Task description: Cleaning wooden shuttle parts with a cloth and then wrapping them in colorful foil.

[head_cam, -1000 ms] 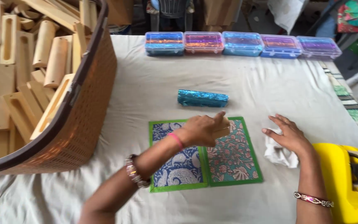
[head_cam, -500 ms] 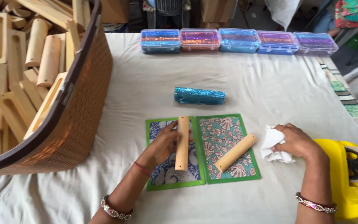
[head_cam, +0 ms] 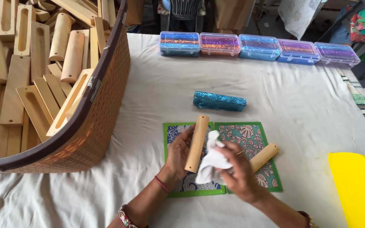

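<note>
**A:** What do I record for the hands in this head view?

**B:** I note the left hand point(head_cam: 179, 153) closed around a pale wooden stick point(head_cam: 197, 143), gripping it along its lower half; the stick stands nearly upright, slightly tilted, above the left of two patterned mats. The right hand point(head_cam: 237, 169) is closed on a crumpled white cloth point(head_cam: 210, 162), which touches the stick's right side.

**A:** And the mats?

**B:** I see a blue-patterned mat point(head_cam: 178, 185) and a teal-and-pink patterned mat point(head_cam: 250, 137), both green-edged, lying side by side on the white tablecloth point(head_cam: 157, 97). A second wooden stick point(head_cam: 264, 156) lies slanted on the right mat, partly hidden behind the right hand.

**A:** Surroundings?

**B:** Just beyond the mats I mark a blue foil-wrapped packet point(head_cam: 219, 101). Along the far edge stands a row of clear plastic boxes point(head_cam: 258, 47) with shiny coloured contents. At left, a brown woven basket point(head_cam: 93, 126) holds many wooden pieces point(head_cam: 30, 76). At lower right, a yellow plastic object point(head_cam: 355, 190) is only partly in view.
</note>
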